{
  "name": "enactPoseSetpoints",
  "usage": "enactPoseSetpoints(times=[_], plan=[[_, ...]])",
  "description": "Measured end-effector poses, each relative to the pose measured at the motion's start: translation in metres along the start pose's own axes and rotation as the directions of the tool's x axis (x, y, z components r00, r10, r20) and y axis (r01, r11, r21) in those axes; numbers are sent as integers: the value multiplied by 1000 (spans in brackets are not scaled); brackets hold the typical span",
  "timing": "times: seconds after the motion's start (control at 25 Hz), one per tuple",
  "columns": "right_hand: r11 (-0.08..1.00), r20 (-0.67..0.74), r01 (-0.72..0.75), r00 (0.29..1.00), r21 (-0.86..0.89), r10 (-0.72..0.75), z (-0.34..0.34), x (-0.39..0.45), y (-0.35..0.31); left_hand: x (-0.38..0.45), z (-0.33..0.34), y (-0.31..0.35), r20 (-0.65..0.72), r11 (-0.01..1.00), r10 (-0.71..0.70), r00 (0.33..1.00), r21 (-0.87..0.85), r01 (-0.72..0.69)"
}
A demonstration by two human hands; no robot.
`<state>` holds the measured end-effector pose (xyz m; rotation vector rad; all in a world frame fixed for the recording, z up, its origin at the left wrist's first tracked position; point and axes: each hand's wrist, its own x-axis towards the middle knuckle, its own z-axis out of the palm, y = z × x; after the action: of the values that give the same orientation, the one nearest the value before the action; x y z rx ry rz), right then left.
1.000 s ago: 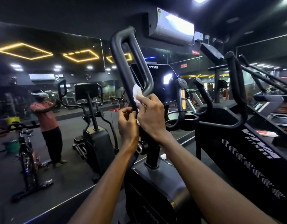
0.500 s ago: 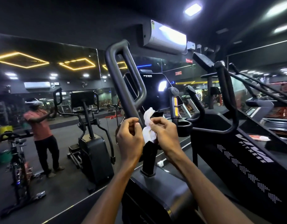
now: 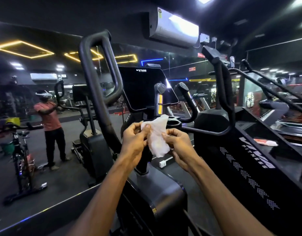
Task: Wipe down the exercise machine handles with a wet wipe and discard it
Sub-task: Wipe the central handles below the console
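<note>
A crumpled white wet wipe [image 3: 157,137] hangs between my two hands in front of the elliptical machine. My left hand [image 3: 135,142] pinches its upper left edge with thumb and fingers. My right hand [image 3: 180,143] pinches its right side. The machine's black looped left handle [image 3: 97,86] rises just left of my hands, apart from them. Its right looped handle [image 3: 224,92] stands further right. Two short inner grips [image 3: 159,97] flank the dark console screen [image 3: 143,87] behind the wipe.
A second black machine [image 3: 248,159] stands close on the right, with a wipe packet [image 3: 265,142] on its ledge. A wall mirror [image 3: 44,99] on the left reflects me, an exercise bike and another elliptical. An air conditioner [image 3: 174,28] hangs overhead.
Both hands have left the left handle and moved right and down. The wipe, earlier pressed on the handle by my right hand, is now held spread between both hands.
</note>
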<state>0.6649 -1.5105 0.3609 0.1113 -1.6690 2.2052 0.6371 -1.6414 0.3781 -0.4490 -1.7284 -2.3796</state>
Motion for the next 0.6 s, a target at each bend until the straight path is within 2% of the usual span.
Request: enactPoseSetpoints(times=[0.08,0.16,0.2,0.28,0.36,0.48,0.6], plan=[[993,4,-67,998,93,67,-24,2,-3,-5,20,-6,-38,999,-13,999,33,15],[954,130,-221,972,204,197,-44,0,-11,-10,39,-12,-62,986,47,997,160,-37],[936,193,-285,950,207,246,-53,-2,-15,-13,47,-14,-54,965,94,994,250,-77],[939,213,-290,944,183,250,-65,-2,-17,-15,58,-19,-34,904,180,983,400,-151],[933,133,-245,967,263,216,-76,-1,-18,-15,64,-21,-59,884,203,977,439,-157],[868,32,-226,971,443,236,-93,2,-14,-11,70,-25,-122,885,140,983,460,-69],[799,72,-296,950,524,304,-101,6,0,-9,70,-31,-109,926,3,994,376,39]])
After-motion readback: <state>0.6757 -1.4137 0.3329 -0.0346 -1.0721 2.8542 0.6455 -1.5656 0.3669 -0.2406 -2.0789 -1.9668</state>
